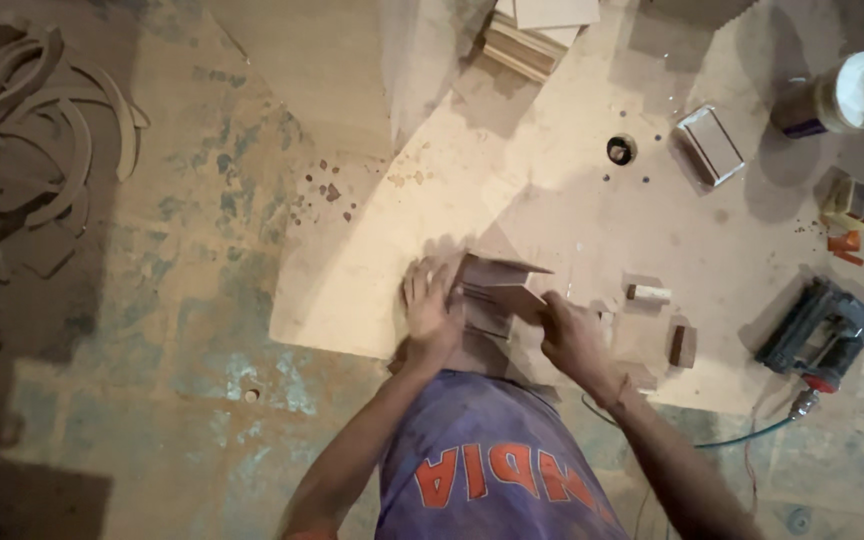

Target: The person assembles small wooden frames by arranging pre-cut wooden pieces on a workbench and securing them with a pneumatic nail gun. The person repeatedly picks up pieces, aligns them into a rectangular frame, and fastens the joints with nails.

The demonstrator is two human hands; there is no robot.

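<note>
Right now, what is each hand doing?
Left hand: open, fingers flat on the wooden block.
Right hand: closed on the same block's edge.

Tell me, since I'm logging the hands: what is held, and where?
Both hands are on a small stack of wooden pieces: left hand against its left side, right hand at its right end.

The person wears a sleeveless purple shirt with large orange, white-edged lettering; both arms are bare
</note>
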